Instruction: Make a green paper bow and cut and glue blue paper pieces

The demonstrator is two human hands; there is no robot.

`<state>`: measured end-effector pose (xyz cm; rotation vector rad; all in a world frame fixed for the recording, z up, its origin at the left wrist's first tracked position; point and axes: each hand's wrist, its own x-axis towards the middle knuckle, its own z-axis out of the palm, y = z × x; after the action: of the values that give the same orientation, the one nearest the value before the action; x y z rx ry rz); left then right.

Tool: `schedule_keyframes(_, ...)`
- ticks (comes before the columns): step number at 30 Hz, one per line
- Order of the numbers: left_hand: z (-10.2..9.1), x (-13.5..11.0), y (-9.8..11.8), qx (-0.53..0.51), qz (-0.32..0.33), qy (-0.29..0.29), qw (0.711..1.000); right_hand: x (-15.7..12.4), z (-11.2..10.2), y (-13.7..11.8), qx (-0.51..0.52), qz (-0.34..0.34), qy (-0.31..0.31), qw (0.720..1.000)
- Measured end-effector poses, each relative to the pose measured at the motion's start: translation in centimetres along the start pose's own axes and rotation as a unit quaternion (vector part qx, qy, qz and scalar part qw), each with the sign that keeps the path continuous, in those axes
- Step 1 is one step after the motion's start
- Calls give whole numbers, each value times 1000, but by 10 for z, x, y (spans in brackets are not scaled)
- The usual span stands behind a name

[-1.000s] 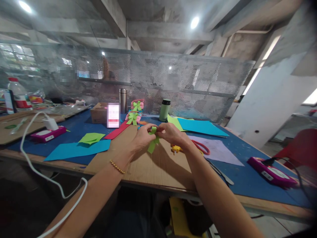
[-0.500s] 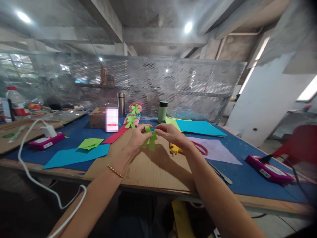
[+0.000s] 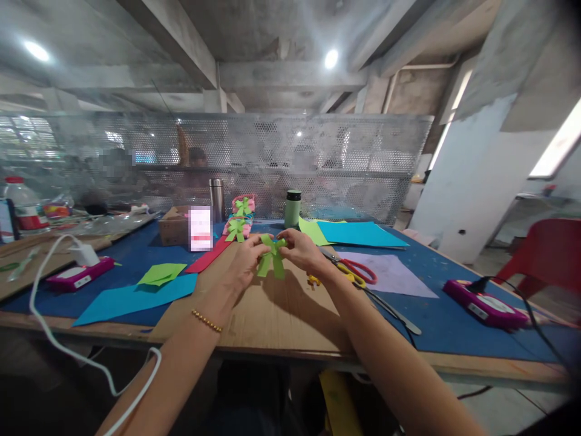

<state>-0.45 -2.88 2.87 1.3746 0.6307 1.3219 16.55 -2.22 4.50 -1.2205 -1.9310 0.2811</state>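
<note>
A small green paper bow (image 3: 271, 257) hangs between both my hands above a brown cardboard sheet (image 3: 272, 315). My left hand (image 3: 245, 261) pinches its left loop with closed fingers; a bead bracelet sits on that wrist. My right hand (image 3: 302, 249) pinches the right loop in the same way. The bow's two tails point down toward the cardboard. Finished green bows on pink pieces (image 3: 239, 218) lie stacked further back on the table.
Red-handled scissors (image 3: 356, 270) and a metal ruler (image 3: 393, 309) lie right of my hands. Cyan (image 3: 136, 297), green (image 3: 161, 274) and white paper sheets lie about the blue table. Pink devices (image 3: 483, 300) sit at both sides, a white cable (image 3: 49, 315) at left. Flasks (image 3: 293, 209) and a box stand before a perforated screen.
The paper piece has been shaped into a bow with both loops spread. My hands moved slightly left and the camera tilted, showing the scissors more fully.
</note>
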Motion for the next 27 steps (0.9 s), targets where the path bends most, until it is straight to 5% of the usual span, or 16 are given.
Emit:
schedule_keyframes(6, -3, -5, 2, 44, -87, -4, 995, 2, -10, 9, 7, 4, 6, 1000)
schedule_keyframes(10, -6, -6, -1, 89, -74, -30, 993, 3, -10, 13, 11, 2, -2, 1000)
schedule_keyframes(18, -16, 8, -20, 104, -46, 48, 992, -1, -29, 17, 63, 48, 50, 996)
schedule_keyframes(23, -15, 8, -17, 86, -47, 27, 995, -6, -13, 20, 84, 42, -21, 995)
schedule_keyframes(27, -12, 3, -12, 70, -39, -28, 996, -6, 3, 24, 97, 27, 3, 995)
